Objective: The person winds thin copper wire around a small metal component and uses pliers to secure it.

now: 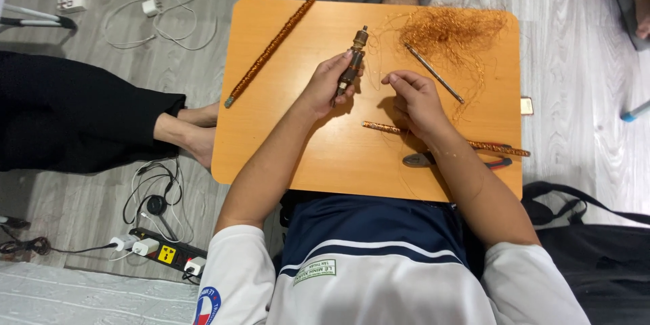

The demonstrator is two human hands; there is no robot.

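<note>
My left hand [329, 84] grips a short dark spindle-like tool [353, 61] with a brass tip, held upright over the orange table [291, 142]. My right hand [414, 98] hovers just right of it, thumb and fingers pinched together, apparently on a thin copper wire that runs toward the tangle of copper wire [452, 30] at the table's far right. A copper-wound rod [379, 127] lies under my right wrist. A bare metal rod [433, 72] rests beside the tangle.
A long copper-wound rod [271, 49] lies diagonally at the far left of the table. Pliers [420, 160] sit near the front edge. Another person's feet [196, 132] are left of the table. A power strip [166, 252] and cables lie on the floor.
</note>
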